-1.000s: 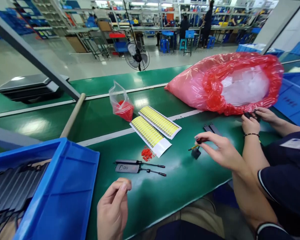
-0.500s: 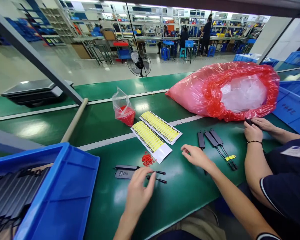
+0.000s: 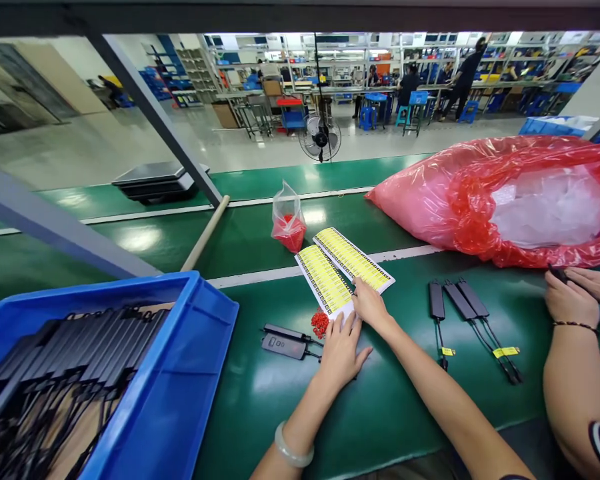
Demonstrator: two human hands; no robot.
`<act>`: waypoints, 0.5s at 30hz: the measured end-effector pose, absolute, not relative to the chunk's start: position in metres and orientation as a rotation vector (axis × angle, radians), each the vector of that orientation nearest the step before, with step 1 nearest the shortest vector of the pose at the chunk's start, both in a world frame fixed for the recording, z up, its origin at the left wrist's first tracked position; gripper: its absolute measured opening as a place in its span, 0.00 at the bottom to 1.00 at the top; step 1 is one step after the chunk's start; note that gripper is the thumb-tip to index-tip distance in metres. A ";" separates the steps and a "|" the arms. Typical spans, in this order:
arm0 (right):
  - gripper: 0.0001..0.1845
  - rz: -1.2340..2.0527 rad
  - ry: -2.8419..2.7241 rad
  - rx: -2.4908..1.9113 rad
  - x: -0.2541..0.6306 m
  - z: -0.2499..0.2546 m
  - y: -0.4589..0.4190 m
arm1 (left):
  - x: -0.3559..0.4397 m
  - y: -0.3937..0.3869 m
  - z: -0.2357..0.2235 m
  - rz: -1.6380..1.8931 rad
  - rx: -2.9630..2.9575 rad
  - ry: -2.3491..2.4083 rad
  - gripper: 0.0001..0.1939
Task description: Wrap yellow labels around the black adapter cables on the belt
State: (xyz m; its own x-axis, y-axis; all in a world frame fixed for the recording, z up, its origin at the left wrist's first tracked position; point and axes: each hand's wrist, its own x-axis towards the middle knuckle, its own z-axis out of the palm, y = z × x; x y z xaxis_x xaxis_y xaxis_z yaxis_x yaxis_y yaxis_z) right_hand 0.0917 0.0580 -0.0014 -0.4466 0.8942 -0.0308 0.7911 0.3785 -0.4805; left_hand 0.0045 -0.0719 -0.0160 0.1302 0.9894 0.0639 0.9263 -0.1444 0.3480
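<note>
My left hand (image 3: 341, 348) lies with spread fingers over the white lower end of the front label sheet (image 3: 325, 277), which carries rows of yellow labels. At that sheet's right edge, the fingers of my right hand (image 3: 373, 307) are drawn together; what is between them is hidden. A second label sheet (image 3: 347, 250) lies just behind. Small red rings (image 3: 320, 325) are heaped left of my left fingertips. Beside them are two black cabled devices, the nearer one (image 3: 283, 346) with a small panel; my left hand partly hides their cable ends.
A blue bin (image 3: 195, 373) of black cabled devices stands left. To the right lie a device with a labelled cable (image 3: 437, 300) and two more (image 3: 467, 300). Behind are a clear bag of red pieces (image 3: 289, 230) and a big red bag (image 3: 430, 200). A co-worker's hands (image 3: 575, 297) hold something black.
My right hand put down a device, now lying right with a yellow label on its cable, and moved left to the sheets. My left hand moved up onto the front sheet. The view turned left.
</note>
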 end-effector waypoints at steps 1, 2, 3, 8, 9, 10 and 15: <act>0.15 0.629 -2.417 -1.478 0.092 0.000 0.055 | 0.004 -0.071 -0.016 0.422 2.180 1.884 0.34; 0.14 0.617 -2.431 -1.448 0.094 0.003 0.050 | 0.004 -0.071 -0.016 0.431 2.179 1.876 0.34; 0.14 0.605 -2.448 -1.410 0.095 0.007 0.044 | 0.004 -0.070 -0.017 0.441 2.178 1.872 0.34; 0.18 0.585 -2.509 -1.180 0.116 0.038 -0.014 | 0.006 -0.066 -0.016 0.483 2.181 1.859 0.31; 0.19 0.584 -2.475 -1.144 0.123 0.045 -0.025 | 0.004 -0.067 -0.013 0.490 2.189 1.855 0.31; 0.18 0.585 -2.403 -1.108 0.133 0.051 -0.034 | 0.001 -0.070 -0.008 0.500 2.198 1.853 0.31; 0.05 0.887 -1.731 -1.079 0.184 0.068 -0.050 | -0.040 -0.107 0.019 0.500 2.190 1.923 0.15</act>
State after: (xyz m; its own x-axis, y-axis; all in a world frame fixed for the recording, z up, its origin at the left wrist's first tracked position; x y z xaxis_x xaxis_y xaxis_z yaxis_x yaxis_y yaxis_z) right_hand 0.1844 -0.0496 0.0682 -0.2295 0.9238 0.3066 0.2904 0.3656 -0.8843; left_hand -0.0402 -0.1066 0.0192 0.1047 0.9861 0.1290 0.9242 -0.1444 0.3537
